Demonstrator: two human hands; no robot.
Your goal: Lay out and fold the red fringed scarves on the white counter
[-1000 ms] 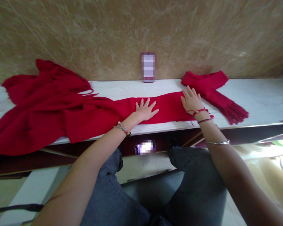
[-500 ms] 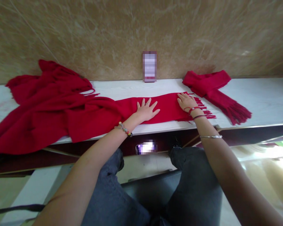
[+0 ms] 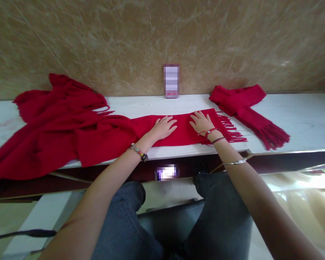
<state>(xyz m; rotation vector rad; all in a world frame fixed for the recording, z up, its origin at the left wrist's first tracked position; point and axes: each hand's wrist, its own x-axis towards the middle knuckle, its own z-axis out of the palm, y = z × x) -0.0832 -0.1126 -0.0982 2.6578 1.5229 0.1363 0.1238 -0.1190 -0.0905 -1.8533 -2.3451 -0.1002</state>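
A long red scarf (image 3: 182,131) lies along the white tabletop, flat in the middle and bunched in loose folds toward the left. My left hand (image 3: 164,128) rests on its flat part with fingers spread. To the right, my right hand (image 3: 202,124) also lies palm down on the cloth, fingers apart, just short of the fringed end (image 3: 230,128). Both hands touch the scarf without gripping it. Beyond the fringe is a second red scarf (image 3: 241,103), folded over on itself with its tassels pointing toward the front edge.
A heap of red cloth (image 3: 70,95) sits at the back left against the brown marbled wall (image 3: 124,43). A blurred-out upright card or phone (image 3: 171,81) leans on the wall. Below the table edge, a lit blurred screen (image 3: 167,172) shows above my knees.
My right hand has slid left over the scarf, away from the fringe. The left hand has shifted slightly left, its fingers less widely spread. The view has tilted up a little.
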